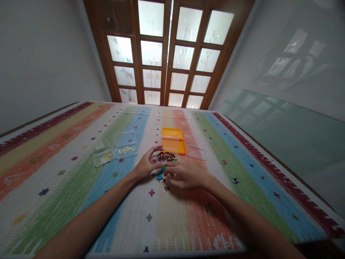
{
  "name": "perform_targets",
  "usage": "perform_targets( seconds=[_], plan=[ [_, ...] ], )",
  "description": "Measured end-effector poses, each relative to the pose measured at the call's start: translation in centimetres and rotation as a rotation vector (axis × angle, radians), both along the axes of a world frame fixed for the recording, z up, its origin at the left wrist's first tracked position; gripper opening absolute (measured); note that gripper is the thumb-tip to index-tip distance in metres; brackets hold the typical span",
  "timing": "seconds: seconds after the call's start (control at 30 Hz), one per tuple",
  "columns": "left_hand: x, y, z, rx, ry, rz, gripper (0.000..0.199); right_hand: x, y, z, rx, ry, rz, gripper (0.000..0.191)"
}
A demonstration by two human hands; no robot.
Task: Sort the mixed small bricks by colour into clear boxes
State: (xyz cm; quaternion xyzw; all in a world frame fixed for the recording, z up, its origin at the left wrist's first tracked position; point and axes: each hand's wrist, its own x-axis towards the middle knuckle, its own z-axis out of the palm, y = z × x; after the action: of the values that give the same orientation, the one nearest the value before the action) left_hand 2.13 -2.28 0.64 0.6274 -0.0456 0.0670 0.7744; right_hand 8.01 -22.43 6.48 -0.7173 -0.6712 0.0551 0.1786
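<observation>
A clear plastic box (176, 155) of small dark brown building bricks (165, 156) sits on the striped tablecloth, its lid tipped up behind. My left hand (147, 163) is curved round the box's left side, thumb along the near edge and fingers toward the far edge. Just in front is a small blue and green brick piece (160, 176), partly covered by my fingers. Beside it my right hand (184, 175) is curled palm down; whatever its fingertips hold is hidden. A few loose brown bricks (166, 188) lie below the right fingers.
An orange tray (184, 145) stands behind the box, with a clear lid (196, 153) to its right. On the left are two open clear boxes, one with cream pieces (126, 150), the other with yellow and white pieces (105, 158). Wooden glazed doors (167, 54) stand beyond the table.
</observation>
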Motion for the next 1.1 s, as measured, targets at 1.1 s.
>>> perform_targets(
  seconds=[1.1],
  plan=[
    [-0.3, -0.2, 0.2, -0.004, 0.040, 0.053, 0.071, -0.2, -0.9, -4.1, -0.052, -0.015, -0.230, 0.017]
  ],
)
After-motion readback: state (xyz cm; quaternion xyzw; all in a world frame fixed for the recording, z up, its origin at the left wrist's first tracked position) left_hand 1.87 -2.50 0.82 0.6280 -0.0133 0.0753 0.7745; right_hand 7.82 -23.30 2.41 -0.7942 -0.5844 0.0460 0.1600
